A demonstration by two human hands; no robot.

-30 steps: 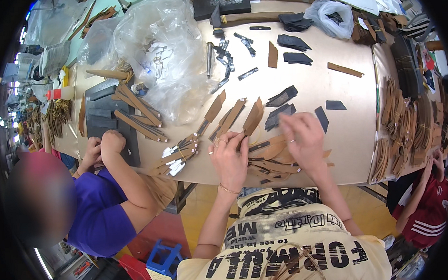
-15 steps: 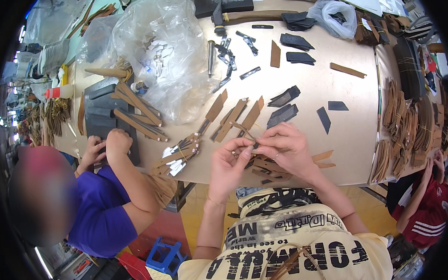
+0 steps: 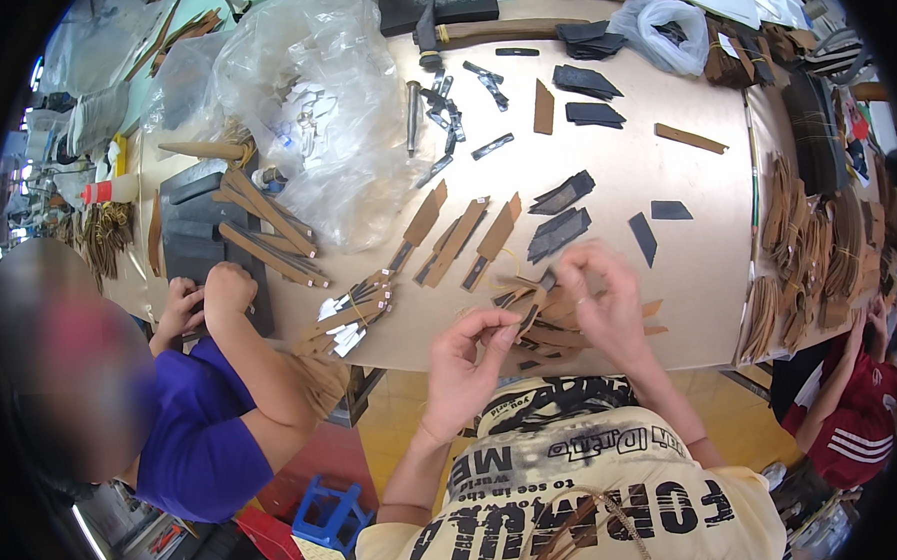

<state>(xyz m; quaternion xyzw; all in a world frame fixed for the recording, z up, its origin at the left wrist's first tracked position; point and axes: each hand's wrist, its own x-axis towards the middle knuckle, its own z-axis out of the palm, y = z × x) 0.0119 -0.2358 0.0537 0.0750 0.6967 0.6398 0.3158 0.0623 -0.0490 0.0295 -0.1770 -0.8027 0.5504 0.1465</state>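
My left hand, near the table's front edge, pinches the lower end of a dark-and-brown leather strip between thumb and forefinger. To the right of the strip's upper end is my right hand, raised a little apart from it. Its fingers are blurred by motion, so whether they hold anything does not show. Under and between both hands lies a pile of brown strips, partly covered. Several brown strips with dark pieces lie beyond my left hand. Dark grey leather pieces are stacked just beyond my right hand.
A hammer lies at the back beside a large clear plastic bag. Small metallic black pieces are scattered mid-table. Bundled brown strips line the right side. On the left, a co-worker in a purple shirt works over a black block.
My right hand has moved up and right, away from my left hand. My left hand has lowered slightly, still pinching the strip. The co-worker's head has shifted left.
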